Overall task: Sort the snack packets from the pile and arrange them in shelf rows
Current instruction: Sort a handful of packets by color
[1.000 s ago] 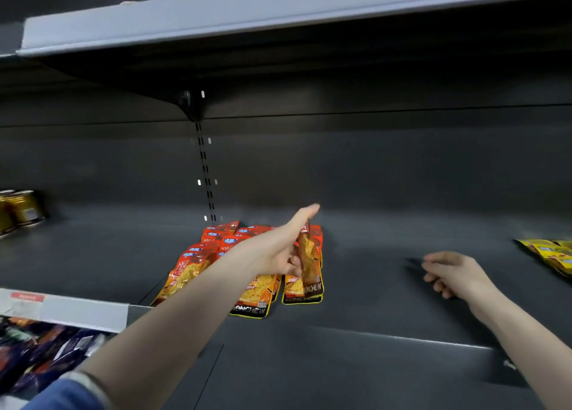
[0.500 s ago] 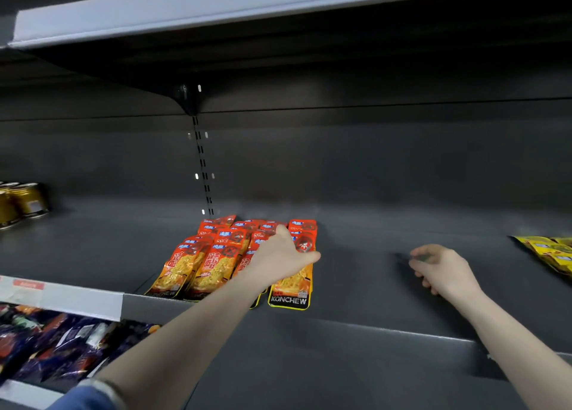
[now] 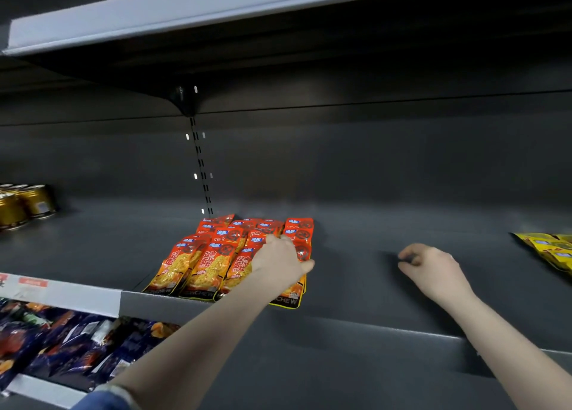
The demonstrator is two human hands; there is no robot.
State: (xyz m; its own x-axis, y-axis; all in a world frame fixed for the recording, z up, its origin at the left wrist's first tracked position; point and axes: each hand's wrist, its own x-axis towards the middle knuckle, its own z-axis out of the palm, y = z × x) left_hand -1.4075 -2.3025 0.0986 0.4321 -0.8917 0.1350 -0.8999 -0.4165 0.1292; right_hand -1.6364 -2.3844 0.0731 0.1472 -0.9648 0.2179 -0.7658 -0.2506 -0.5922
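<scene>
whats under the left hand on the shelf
The left hand rests on the right-hand rows of orange snack packets, which overlap like shingles on the dark shelf. The packet faces directly beneath the palm are covered, so their print cannot be seen.

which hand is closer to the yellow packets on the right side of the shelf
Right. The right hand rests on the bare shelf, apart from the yellow packets to its right. The left hand lies further left, on the orange packets.

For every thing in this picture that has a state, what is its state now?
orange packets: lying flat in overlapping rows on the shelf.
left hand: resting on the orange packets.
right hand: curled, knuckles on the shelf.
yellow packets: lying flat, far right.
gold cans: upright.
</scene>
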